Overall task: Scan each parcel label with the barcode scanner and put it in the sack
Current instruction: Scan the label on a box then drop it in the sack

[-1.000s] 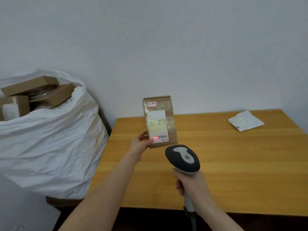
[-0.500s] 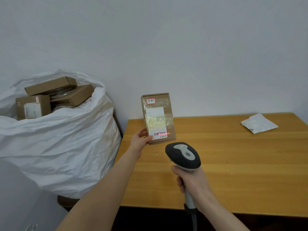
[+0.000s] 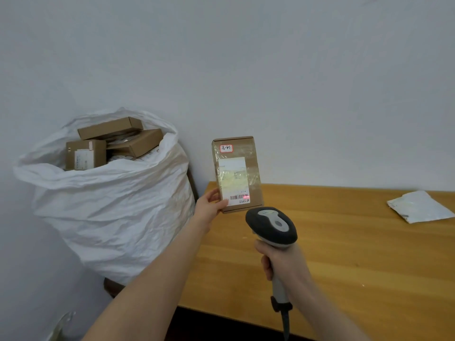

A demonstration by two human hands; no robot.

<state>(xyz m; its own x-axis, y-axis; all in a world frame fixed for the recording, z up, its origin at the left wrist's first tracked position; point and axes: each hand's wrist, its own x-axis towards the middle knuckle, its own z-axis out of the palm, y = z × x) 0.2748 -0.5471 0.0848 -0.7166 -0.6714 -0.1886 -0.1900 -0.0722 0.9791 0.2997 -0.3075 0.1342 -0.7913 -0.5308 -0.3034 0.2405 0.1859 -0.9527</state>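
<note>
My left hand [image 3: 209, 209] grips the lower left corner of a brown cardboard parcel [image 3: 254, 168], held upright above the table's left end with its white label facing me. A red scan line lies on the barcode at the label's bottom. My right hand [image 3: 283, 263] grips the handle of a dark grey barcode scanner [image 3: 272, 226], whose head points at the parcel from just below and right. A white sack [image 3: 110, 205] stands left of the table, filled with several brown boxes [image 3: 110, 143].
The wooden table [image 3: 344, 254] runs right from the sack to the frame edge. A white plastic mailer [image 3: 419, 206] lies at its far right. A plain wall stands behind. The scanner's cable hangs down past the table's front edge.
My view has swung left, so the sack shows more fully. The parcel has moved slightly left toward the sack, and the red line now sits at the right end of the barcode.
</note>
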